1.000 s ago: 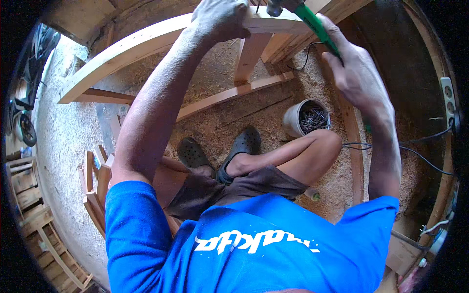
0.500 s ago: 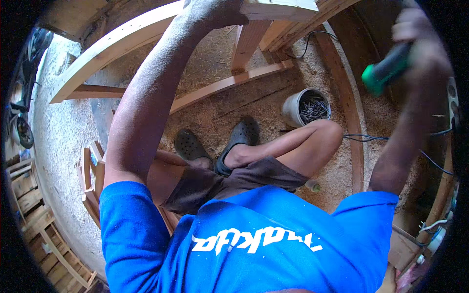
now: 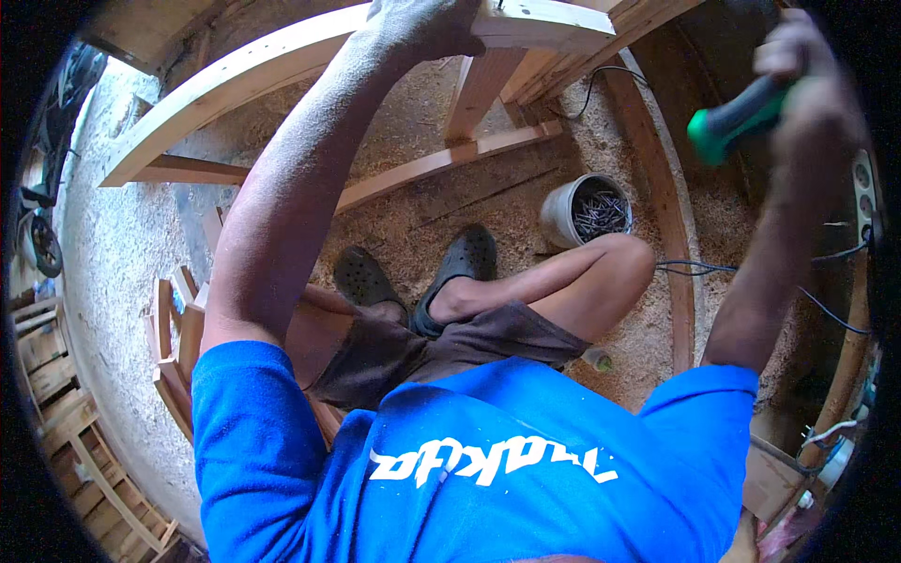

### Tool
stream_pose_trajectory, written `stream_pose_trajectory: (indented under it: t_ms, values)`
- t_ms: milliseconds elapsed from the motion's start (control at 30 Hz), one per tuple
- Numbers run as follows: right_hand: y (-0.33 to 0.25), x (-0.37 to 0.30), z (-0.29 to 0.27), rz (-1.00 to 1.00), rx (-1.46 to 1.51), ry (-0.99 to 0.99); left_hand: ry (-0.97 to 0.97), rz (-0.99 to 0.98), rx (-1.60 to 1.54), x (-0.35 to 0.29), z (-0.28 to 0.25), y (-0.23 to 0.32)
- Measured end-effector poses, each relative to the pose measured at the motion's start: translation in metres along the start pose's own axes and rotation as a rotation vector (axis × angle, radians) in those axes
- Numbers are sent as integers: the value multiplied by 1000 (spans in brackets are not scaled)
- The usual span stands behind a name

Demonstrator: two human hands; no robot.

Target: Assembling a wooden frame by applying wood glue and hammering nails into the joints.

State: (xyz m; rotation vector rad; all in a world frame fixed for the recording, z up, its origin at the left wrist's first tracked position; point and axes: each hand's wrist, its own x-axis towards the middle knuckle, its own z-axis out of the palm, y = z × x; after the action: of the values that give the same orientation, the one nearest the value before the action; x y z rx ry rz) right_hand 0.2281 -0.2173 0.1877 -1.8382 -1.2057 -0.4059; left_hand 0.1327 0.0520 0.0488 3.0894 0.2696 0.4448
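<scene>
My left hand (image 3: 427, 26) is closed over the top of a pale wooden beam (image 3: 267, 68) at the upper edge, its thumb along the near side. Just right of that hand, a nail (image 3: 500, 6) stands up from the wood. My right hand (image 3: 812, 80), smeared by motion, is raised at the upper right, its fingers wrapped round a hammer (image 3: 741, 117) by the black and green handle. The hammer's head is lost in the dark at the rim. The hammer is well apart from the beam.
A white bucket (image 3: 560, 214) of nails stands on the sawdust-strewn floor beyond my right knee. Crosspieces (image 3: 483, 89) join the beam, and a lower rail (image 3: 441, 164) lies beyond my feet. Black cables (image 3: 699, 268) run at the right. Wood pieces (image 3: 174, 375) are stacked at left.
My right hand and the hammer have shifted slightly up and left. The nail beside my left hand now shows. My left hand stays on the beam.
</scene>
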Motion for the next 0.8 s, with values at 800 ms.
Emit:
stream_pose_trajectory:
  t_ms: [800]
  values:
    - [-9, -11, -54, 242, -18, -190, 61, -39, 21, -12, 14, -5]
